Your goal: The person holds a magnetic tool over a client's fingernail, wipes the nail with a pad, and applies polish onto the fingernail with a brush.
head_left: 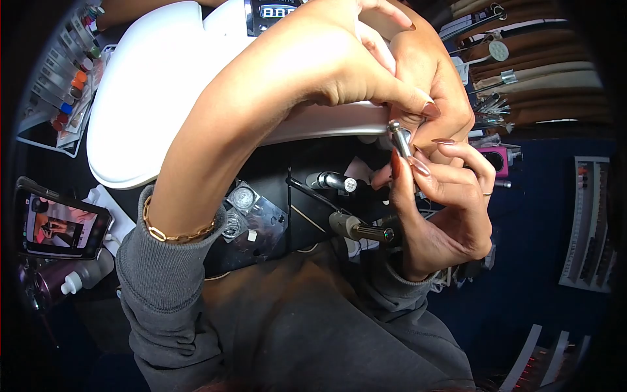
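Silver tool [400, 138] in your right hand [450, 196], held in front of you with its rounded end against or just beside the other person's hand [454, 101]. Your right grip pinches its shaft between thumb and fingertips. Your left hand [356, 72] arches over from the other side, thumb bent down onto or close by that hand; its fingers are partly out of frame, so you cannot tell how firmly that grip closes.

Judging from this, you are partway through: the tool is up and in position, and the close work looks under way. The spot at its tip is mostly hidden, so what is finished there, and how much is left, cannot be told.

On the desk [271, 171] just below your wrists are two small jars [243, 198] and a gold-capped bottle [375, 232]. Beyond them sits the white lamp [147, 98], with no hand visible inside it.
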`<action>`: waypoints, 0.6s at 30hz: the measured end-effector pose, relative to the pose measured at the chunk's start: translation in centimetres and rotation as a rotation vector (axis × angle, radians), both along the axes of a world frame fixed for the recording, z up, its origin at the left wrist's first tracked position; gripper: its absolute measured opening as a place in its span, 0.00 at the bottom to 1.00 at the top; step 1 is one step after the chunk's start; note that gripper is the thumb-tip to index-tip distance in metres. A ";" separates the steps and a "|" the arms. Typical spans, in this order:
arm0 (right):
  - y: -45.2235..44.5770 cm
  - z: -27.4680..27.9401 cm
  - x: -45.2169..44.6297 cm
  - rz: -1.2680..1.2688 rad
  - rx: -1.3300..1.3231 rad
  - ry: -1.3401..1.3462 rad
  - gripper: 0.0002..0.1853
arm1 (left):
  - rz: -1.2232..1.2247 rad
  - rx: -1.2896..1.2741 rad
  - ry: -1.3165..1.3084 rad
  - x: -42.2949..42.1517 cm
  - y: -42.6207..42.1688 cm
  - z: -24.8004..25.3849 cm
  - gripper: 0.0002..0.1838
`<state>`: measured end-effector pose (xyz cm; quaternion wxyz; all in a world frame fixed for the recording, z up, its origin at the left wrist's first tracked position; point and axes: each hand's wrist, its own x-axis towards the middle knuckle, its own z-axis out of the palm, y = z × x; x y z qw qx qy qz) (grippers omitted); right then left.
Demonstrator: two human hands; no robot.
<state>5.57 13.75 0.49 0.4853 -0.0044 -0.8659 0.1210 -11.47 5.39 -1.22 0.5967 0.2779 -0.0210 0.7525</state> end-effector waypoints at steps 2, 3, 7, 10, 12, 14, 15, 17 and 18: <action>0.0 0.0 0.1 -0.003 -0.041 0.014 0.13 | -0.006 0.003 -0.004 0.0 0.0 0.0 0.25; 0.0 -0.1 0.2 -0.004 -0.042 0.012 0.13 | -0.007 0.005 -0.002 0.0 0.0 0.0 0.25; 0.4 -0.5 0.5 0.001 -0.149 0.054 0.14 | 0.009 -0.004 0.012 0.2 -0.2 0.2 0.24; 0.8 -0.6 0.7 0.020 -0.193 0.080 0.15 | 0.523 -0.121 0.699 0.4 -0.6 0.9 0.24; 0.9 -0.6 0.7 0.010 -0.192 0.073 0.15 | 1.039 -0.240 1.388 1.2 -1.1 1.7 0.26; 0.7 -0.5 0.5 0.020 -0.169 0.061 0.14 | 1.070 -0.402 1.265 2.3 -1.1 2.5 0.30; 0.6 -0.4 0.4 0.030 -0.146 0.048 0.14 | 1.069 -0.402 1.264 2.1 -1.0 2.1 0.30; 0.5 0.0 0.3 0.046 -0.103 0.010 0.13 | 1.035 -0.264 1.195 1.0 -0.3 0.6 0.21; 0.4 0.1 0.2 0.063 -0.059 -0.028 0.13 | 1.019 -0.250 1.168 0.8 -0.3 0.4 0.20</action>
